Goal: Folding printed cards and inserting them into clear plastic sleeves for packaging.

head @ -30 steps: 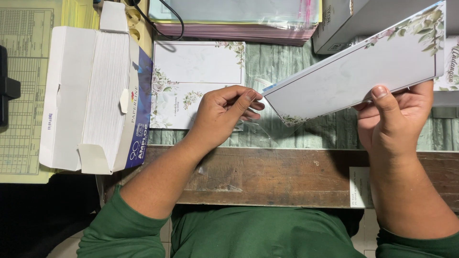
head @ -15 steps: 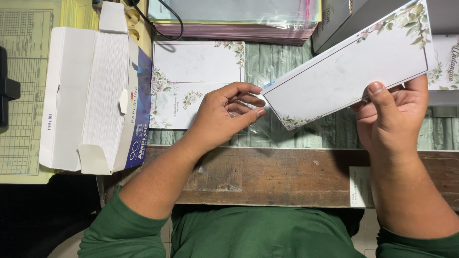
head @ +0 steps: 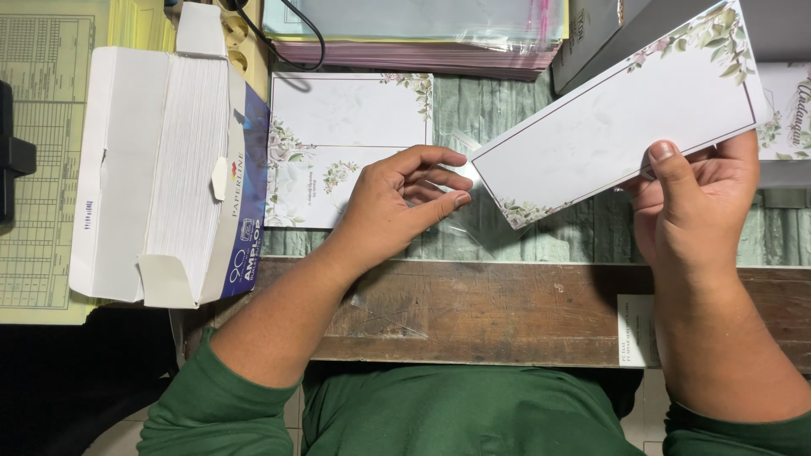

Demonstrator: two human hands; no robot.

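Across the wooden bench (head: 473, 312), left side taken by an open white-and-blue box (head: 169, 177) packed with white sheets on edge, flap folded back. Along the far edge, a flat stack under clear plastic (head: 414, 34). Between box and hands, lying flat, a pale floral card (head: 346, 143), leaf sprigs at its corners.

Above the right half of the bench, off the surface, the long floral-bordered card (head: 625, 127). Long axis slanting from near-left to far-right; low corner aimed at the left hand (head: 397, 207), leafy corner raised toward the far right corner of the bench. Blank face turned up to the camera.

Since a second ago: slant steeper, far end lifted higher, low corner drawn a little away from the left fingertips. Judged from that, card mid-handling, being angled rather than set down.

Right hand (head: 693, 211) grasping the card at its near-right edge, thumb (head: 663, 165) pressed on the top face, remaining fingers underneath. Left hand half curled just beside the low corner, fingers bent as if pinching; faint glints of clear film there, but impossible to tell whether anything sits in that pinch.
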